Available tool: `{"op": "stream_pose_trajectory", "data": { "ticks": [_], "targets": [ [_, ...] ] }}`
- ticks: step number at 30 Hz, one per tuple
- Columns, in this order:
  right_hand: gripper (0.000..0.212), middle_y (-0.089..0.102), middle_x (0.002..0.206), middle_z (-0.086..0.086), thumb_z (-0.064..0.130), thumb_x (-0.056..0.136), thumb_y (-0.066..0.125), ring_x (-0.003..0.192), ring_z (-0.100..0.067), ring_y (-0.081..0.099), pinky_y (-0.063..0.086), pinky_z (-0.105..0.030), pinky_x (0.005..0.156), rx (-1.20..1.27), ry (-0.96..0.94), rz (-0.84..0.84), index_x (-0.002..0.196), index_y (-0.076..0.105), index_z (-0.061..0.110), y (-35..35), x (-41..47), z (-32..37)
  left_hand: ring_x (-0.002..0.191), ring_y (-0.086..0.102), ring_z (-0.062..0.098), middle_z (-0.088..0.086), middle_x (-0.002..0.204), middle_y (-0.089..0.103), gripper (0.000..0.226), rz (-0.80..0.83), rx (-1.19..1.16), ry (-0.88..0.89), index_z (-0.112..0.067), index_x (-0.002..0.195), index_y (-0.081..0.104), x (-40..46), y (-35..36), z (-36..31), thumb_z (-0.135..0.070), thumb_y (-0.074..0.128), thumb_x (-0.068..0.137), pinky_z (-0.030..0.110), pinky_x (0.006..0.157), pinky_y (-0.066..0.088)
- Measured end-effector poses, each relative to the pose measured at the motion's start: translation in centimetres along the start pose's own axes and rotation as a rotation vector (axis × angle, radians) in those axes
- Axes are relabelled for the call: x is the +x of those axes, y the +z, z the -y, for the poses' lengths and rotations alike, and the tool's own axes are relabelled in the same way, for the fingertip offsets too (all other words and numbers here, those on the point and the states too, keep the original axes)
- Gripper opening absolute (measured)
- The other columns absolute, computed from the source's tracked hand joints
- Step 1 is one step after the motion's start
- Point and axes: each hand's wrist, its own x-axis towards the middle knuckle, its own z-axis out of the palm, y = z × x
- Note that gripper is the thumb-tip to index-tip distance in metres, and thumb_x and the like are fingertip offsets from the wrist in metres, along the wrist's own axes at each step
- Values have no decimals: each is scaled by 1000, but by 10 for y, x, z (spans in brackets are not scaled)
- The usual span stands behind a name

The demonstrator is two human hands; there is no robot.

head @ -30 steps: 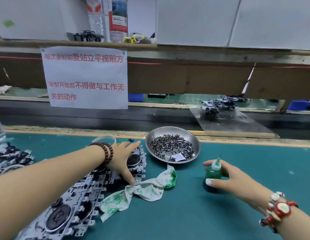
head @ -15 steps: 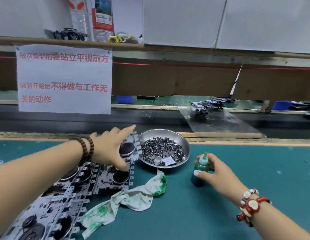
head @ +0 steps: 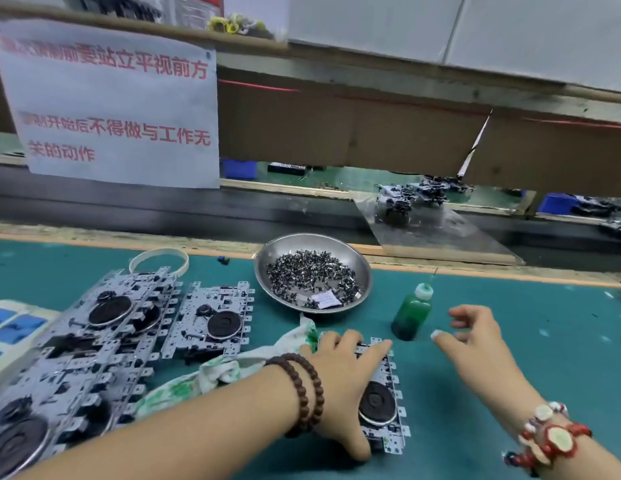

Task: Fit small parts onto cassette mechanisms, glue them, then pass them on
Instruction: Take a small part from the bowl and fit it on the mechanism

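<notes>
My left hand grips one metal cassette mechanism lying flat on the green mat in front of me, fingers over its far end and thumb at its near end. My right hand hovers open just right of the green glue bottle, which stands upright by itself. A steel dish with several small dark parts sits behind them. More mechanisms lie in a stack at the left, with one apart beside it.
A green-stained white rag lies under my left wrist. A white ring lies by the mat's far edge, and a white tray with blue inserts at the left. Finished mechanisms sit on a clear sheet beyond the conveyor. A paper notice hangs above.
My left hand took a mechanism off the stack and brought it right and nearer to me. My right hand let go of the glue bottle and opened.
</notes>
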Motion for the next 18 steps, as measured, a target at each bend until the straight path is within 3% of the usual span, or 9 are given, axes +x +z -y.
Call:
{"op": "stream_pose_trajectory", "data": {
  "ticks": [3,6,11,15,18],
  "targets": [
    [25,52,89,-3,4,83,62,70,2,49,36,-4,63,67,-209,-72,86,45,21,-1,-20,23,135,9,25,-2,146,7,120,0,-22,-30,-35,144,-6,1,4,1,-49,79,61,50,110,22],
    [24,58,81,8,4,83,62,71,5,52,38,-4,67,4,-410,150,78,53,26,15,-20,55,139,-4,18,-5,150,-2,122,-40,-75,-50,-36,144,-6,-2,8,1,-51,80,58,52,112,11],
    [12,60,84,10,14,89,58,73,-2,50,35,-7,64,-275,-501,455,94,66,21,63,23,96,134,5,15,-7,143,9,120,-110,-82,-75,-35,143,-4,-5,11,2,-55,78,57,54,112,13],
    [24,64,115,0,18,90,58,102,-14,57,39,-19,86,-534,-463,580,113,64,15,100,51,98,133,-3,9,-14,141,2,118,-70,-120,-97,-35,142,-3,-7,9,9,-54,78,58,67,108,2],
    [25,65,116,-2,21,89,62,105,-15,58,42,-22,88,-620,-424,644,112,65,13,107,62,95,132,-7,2,-21,140,-4,123,-66,-144,-106,-38,141,-11,-12,9,21,-56,77,57,69,105,-1]
  ]
}}
